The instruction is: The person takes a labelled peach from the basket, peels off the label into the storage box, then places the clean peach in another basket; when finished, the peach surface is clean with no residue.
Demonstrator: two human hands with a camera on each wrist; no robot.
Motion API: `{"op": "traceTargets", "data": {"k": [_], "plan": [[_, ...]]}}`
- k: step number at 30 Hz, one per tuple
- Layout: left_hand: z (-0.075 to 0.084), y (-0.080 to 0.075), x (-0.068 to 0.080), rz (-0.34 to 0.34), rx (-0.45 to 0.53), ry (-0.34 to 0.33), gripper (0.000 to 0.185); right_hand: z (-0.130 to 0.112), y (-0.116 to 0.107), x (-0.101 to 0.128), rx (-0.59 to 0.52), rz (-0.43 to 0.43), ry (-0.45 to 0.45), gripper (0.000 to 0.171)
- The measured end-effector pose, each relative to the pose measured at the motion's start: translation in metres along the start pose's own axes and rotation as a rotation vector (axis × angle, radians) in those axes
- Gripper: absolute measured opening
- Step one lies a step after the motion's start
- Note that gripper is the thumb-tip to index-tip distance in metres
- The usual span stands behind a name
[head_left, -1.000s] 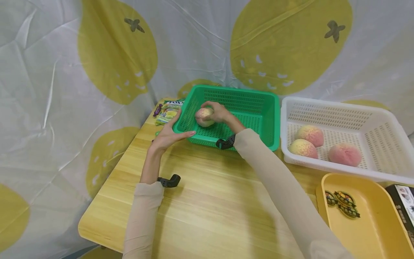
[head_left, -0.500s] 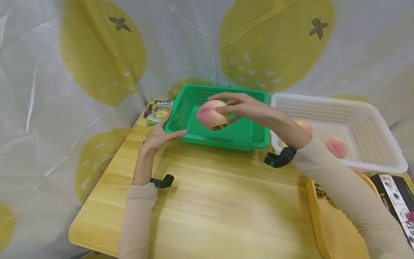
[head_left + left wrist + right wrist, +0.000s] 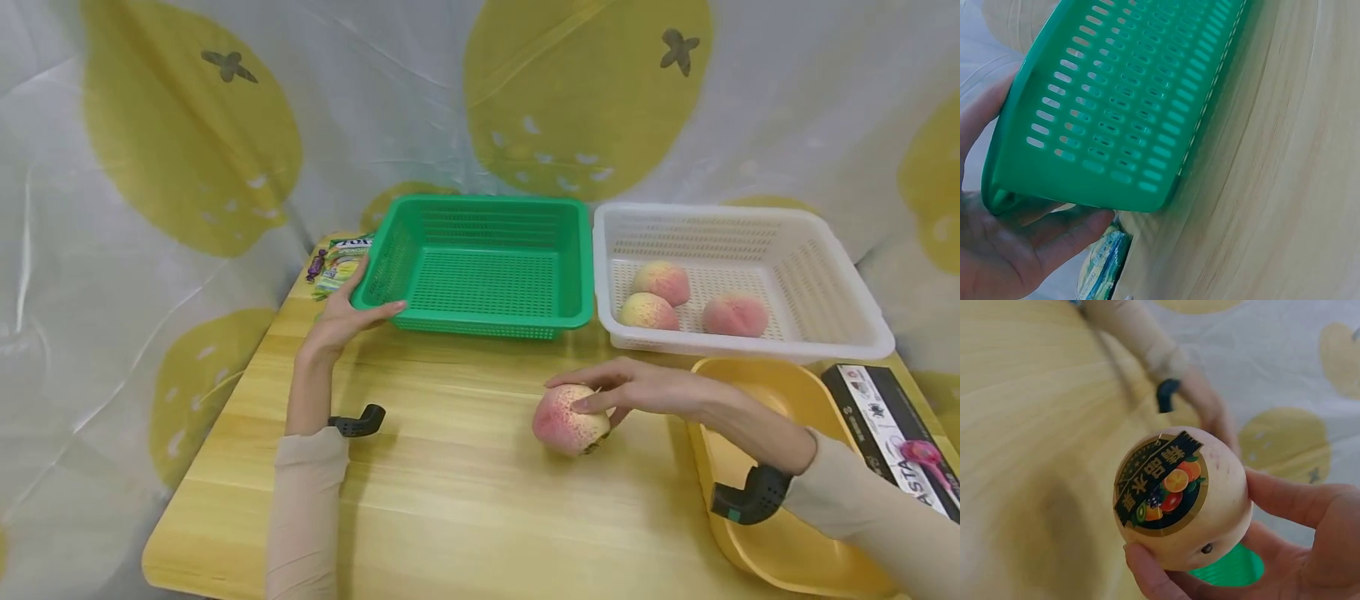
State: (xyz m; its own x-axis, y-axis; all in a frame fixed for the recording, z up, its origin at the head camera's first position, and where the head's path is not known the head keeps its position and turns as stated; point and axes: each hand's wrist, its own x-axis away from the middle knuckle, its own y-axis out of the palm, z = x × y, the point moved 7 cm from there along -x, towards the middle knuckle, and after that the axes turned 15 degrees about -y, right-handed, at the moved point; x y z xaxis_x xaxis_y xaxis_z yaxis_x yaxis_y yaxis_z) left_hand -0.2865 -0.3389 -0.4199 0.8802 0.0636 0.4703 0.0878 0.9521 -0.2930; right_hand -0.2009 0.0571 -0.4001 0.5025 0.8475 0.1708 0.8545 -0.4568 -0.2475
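My right hand [image 3: 637, 387] grips a pink-and-yellow peach [image 3: 568, 419] over the table in front of the baskets. In the right wrist view, thumb and fingers hold the peach [image 3: 1222, 494] from its sides, and a round dark fruit sticker [image 3: 1163, 484] shows on it. My left hand [image 3: 341, 321] holds the left front corner of a green plastic basket [image 3: 480, 321]. The left wrist view shows the hand [image 3: 1016, 244] around that corner, fingers against the outer wall of the basket [image 3: 1110, 112]. No fruit lies inside the green basket.
A white basket [image 3: 862, 308] with three peaches [image 3: 735, 315] stands right of the green one. Before it sits a yellow tray [image 3: 780, 542], beside a black-and-white box [image 3: 873, 417] bearing a pink item [image 3: 921, 452]. Snack packets [image 3: 341, 267] lie at the back left.
The right hand has lifted the peach out of the green basket and carried it forward and right over the table. The left hand stays at the basket corner; the head view has shifted right.
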Motion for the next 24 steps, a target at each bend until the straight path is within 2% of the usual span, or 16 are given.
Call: {"op": "traceTargets", "data": {"k": [3,7,10,12,15,17,18,19,21,22,24], "plan": [[0.0,-0.001,0.001,0.005,-0.004,-0.001,0.109,0.023,0.005,0.0,-0.021,0.004,0.039,0.053],[0.001,-0.002,0.001,0.017,-0.019,0.014,0.111,0.037,0.007,0.0,-0.024,0.015,0.054,0.054],[0.006,-0.005,0.007,0.084,-0.078,0.061,0.114,0.041,0.006,0.001,-0.023,0.023,0.05,0.053],[0.018,-0.005,0.018,0.168,-0.122,0.154,0.113,0.044,0.005,0.001,-0.021,0.03,0.049,0.053],[0.048,0.01,0.052,0.311,-0.169,0.393,0.103,0.047,0.004,0.003,-0.018,0.035,0.042,0.053],[0.067,0.038,0.08,0.334,-0.201,0.59,0.094,0.048,0.004,0.004,-0.018,0.037,0.036,0.052],[0.073,0.057,0.092,0.305,-0.227,0.662,0.09,0.048,0.004,0.005,-0.019,0.038,0.033,0.052],[0.076,0.079,0.103,0.246,-0.266,0.709,0.087,0.049,0.003,0.005,-0.019,0.039,0.033,0.052],[0.072,0.127,0.119,0.066,-0.363,0.736,0.082,0.05,0.003,0.006,-0.023,0.044,0.039,0.052],[0.065,0.151,0.124,-0.032,-0.416,0.716,0.082,0.051,0.002,0.006,-0.026,0.048,0.043,0.052],[0.047,0.192,0.129,-0.193,-0.512,0.632,0.082,0.052,0.001,0.007,-0.031,0.068,0.053,0.054]]}}
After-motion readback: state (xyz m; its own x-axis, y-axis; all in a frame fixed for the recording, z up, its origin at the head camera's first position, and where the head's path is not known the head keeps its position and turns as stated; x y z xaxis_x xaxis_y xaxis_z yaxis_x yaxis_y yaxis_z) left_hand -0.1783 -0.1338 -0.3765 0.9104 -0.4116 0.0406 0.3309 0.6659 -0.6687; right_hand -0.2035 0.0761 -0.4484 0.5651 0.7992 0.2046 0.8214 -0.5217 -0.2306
